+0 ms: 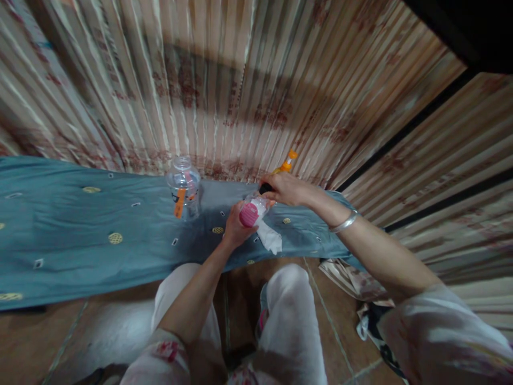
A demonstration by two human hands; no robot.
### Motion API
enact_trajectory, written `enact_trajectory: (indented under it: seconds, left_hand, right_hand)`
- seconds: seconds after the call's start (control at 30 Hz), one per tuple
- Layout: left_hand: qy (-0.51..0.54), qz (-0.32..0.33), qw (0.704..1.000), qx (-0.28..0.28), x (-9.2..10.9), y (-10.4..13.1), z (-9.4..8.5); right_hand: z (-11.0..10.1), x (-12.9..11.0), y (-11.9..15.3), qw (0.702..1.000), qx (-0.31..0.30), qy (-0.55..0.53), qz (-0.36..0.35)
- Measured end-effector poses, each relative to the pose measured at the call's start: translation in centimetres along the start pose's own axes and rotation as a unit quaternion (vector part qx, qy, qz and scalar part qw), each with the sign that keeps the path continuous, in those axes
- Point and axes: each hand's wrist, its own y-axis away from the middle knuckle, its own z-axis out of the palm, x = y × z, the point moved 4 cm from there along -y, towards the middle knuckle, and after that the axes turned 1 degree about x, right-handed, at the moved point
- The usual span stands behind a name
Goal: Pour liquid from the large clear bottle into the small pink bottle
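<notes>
A clear bottle with a pink label [249, 214] is tilted in my left hand [237, 224], whose fingers wrap round its lower part. My right hand [286, 188] is at the bottle's upper end, its fingers closed on a black cap. Whether the cap touches the bottle's neck is hard to tell. White tissue [269, 237] hangs or lies just below the bottle. Behind my right hand stands a bottle with an orange top [291, 156], its lower part hidden. Farther left, a large clear bottle with an orange label [180, 202] stands upright on the blue-green cloth [140, 219].
Pleated patterned curtains [208, 96] rise directly behind the cloth-covered surface. My knees are at its front edge, above a tiled floor [332, 321]. Dark bars [412, 144] cross the curtain at the right. Fabric and a dark item lie on the floor at the lower right.
</notes>
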Motion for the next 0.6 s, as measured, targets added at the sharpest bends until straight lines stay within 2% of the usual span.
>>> enact_trajectory:
  seconds: [0.33,0.47,0.6]
  left_hand:
    - [0.027,-0.027,0.999,-0.015,-0.3,0.1,0.9]
    - [0.033,-0.039,0.998,-0.024,-0.6,0.1,1.1]
    - [0.033,-0.048,0.998,-0.028,-1.0,0.3,1.3]
  right_hand:
    - [1.0,1.5,-0.3,0.997,0.026,-0.062,-0.027]
    - [1.1,1.3,-0.5,0.995,0.020,-0.092,-0.032]
    - [0.8,0.8,-0.4,0.997,0.009,-0.073,-0.026]
